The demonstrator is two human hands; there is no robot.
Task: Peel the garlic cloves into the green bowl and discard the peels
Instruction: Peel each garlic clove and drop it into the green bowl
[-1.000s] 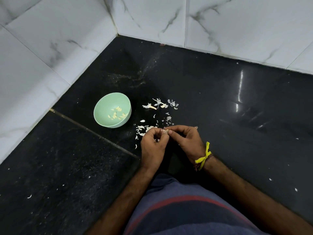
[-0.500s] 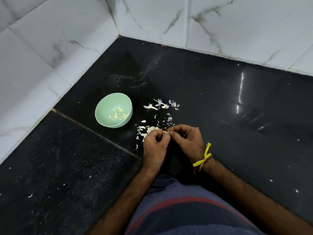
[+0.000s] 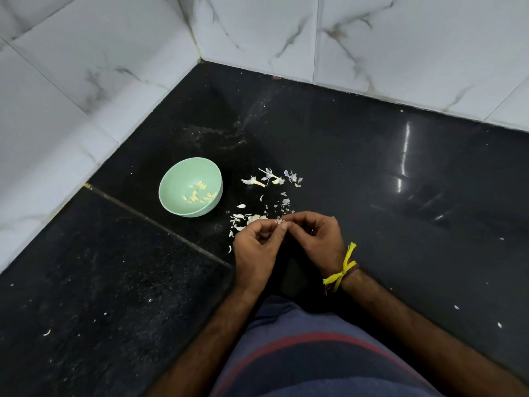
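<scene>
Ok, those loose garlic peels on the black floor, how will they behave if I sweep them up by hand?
The garlic peels look thin, curled and papery, so probably very light and floppy, apt to scatter or cling rather than slide together. They lie as many small scraps across the black floor, beside the green bowl, so pinching each would likely be slow.

Home kitchen corner, black granite counter (image 3: 372, 173), marble-look wall tiles (image 3: 400, 38)

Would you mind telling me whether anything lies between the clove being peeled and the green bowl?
Nothing visible blocks it. Both hands pinch the garlic clove; toward the green bowl lie only flat peel scraps on the black counter.
</scene>
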